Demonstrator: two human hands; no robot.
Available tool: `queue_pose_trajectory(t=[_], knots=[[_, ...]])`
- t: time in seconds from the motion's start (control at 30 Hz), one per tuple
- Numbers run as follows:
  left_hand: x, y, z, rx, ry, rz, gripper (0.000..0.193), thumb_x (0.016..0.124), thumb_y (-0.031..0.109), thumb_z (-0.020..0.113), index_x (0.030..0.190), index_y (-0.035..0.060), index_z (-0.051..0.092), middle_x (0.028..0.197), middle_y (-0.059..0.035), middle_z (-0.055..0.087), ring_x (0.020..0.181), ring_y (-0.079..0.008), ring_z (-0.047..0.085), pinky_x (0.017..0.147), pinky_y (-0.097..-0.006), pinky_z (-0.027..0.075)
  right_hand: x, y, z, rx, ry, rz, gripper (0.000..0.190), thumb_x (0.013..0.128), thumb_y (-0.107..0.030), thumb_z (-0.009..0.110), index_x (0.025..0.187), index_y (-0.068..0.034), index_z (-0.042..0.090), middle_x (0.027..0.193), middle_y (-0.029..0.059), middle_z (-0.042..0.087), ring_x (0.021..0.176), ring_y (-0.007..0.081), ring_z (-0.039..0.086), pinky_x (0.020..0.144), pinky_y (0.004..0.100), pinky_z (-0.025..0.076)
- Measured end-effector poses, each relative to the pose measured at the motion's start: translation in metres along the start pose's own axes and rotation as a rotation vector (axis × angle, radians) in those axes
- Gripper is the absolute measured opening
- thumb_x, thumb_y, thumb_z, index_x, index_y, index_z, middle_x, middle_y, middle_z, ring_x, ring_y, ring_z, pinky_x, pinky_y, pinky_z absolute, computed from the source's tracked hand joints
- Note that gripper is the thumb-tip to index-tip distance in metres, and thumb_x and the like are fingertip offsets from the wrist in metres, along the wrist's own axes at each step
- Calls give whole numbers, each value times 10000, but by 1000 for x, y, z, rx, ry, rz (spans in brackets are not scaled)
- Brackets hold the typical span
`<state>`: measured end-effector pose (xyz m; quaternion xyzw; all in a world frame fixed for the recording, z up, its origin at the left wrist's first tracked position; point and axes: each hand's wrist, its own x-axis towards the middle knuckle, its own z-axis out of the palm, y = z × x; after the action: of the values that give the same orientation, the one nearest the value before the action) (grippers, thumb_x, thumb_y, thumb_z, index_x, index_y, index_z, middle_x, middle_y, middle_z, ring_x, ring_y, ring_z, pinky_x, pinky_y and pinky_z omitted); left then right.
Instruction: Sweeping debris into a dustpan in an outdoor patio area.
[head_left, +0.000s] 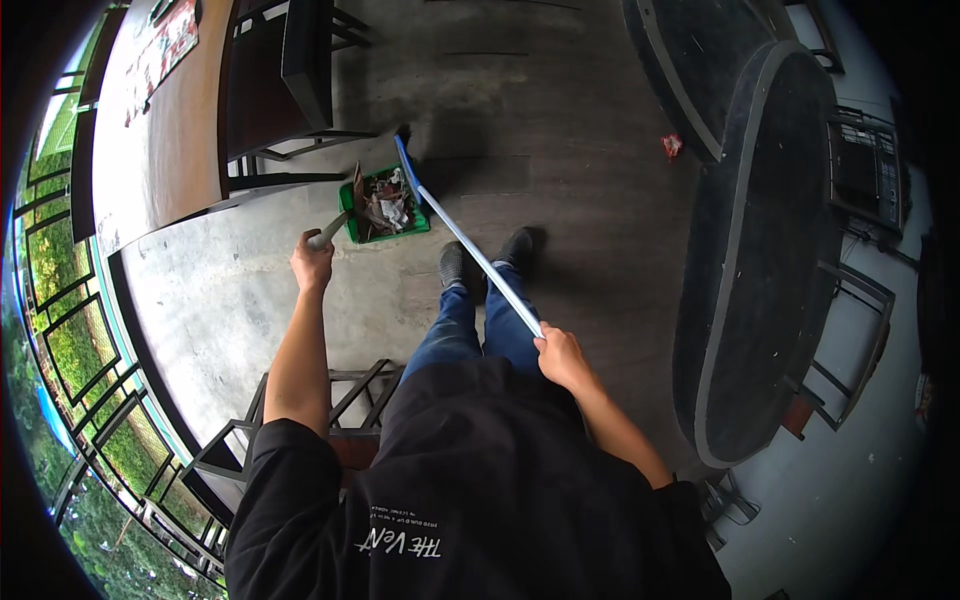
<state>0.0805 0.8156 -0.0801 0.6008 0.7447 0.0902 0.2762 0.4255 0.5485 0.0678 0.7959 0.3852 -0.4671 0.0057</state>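
Observation:
My left hand (311, 262) grips the pale handle (330, 229) of a green dustpan (388, 234) that sits on the floor ahead of my feet. Inside the pan lies a heap of debris (386, 206), with crumpled white paper and brown scraps. My right hand (562, 356) is closed around the upper end of a broom's long, light-coloured stick (480, 259). From there the stick slants away to a blue broom head (408, 169), which is beside the pan's right edge. Dark bristles show at the head's far end; whether they touch the debris I cannot tell.
At left, a wooden table (180, 142) has dark chairs (307, 67) against it. Dark oval tabletops (780, 247) stand at right. A red-and-white wrapper (671, 146) lies on the floor near them. A dark metal-framed stool (360, 397) is close by my left side.

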Motion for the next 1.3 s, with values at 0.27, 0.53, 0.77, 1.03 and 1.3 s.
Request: queue_pose_trajectory(t=[0.27,0.53,0.77,1.03,1.3], knots=[[-3,1,5,4,-10,-5,329,756,208,664,1061,88,638,930,-217,658,896,-360,643,795,-402,513,-40,5,-33,-144,65,33,348,910,-110,479,1207,69,504,903,291,626,876,439,612,783,479,489],[0,9,5,10,-18,22,332,746,201,665,1058,92,636,908,-213,659,881,-358,644,790,-403,511,2,4,-5,-91,3,71,381,899,-94,483,1236,82,493,888,302,626,864,440,621,767,484,500],[17,-19,-18,14,-25,-20,331,739,202,681,1052,101,643,920,-197,665,893,-342,644,806,-400,510,-21,3,-40,-40,18,96,359,889,-157,538,1199,24,556,971,269,623,941,420,596,816,455,479],[22,-15,-36,11,-47,66,303,753,197,676,1038,96,648,914,-198,667,892,-334,651,792,-394,514,-65,44,-66,-47,-26,44,325,889,-156,517,1167,3,572,892,293,615,875,449,596,766,485,483],[-7,-55,-49,57,22,-164,371,716,212,700,1071,112,662,967,-196,663,925,-327,638,827,-395,498,-43,38,-53,-10,-91,30,349,883,-173,534,1182,4,565,951,286,614,947,435,585,806,460,473]])
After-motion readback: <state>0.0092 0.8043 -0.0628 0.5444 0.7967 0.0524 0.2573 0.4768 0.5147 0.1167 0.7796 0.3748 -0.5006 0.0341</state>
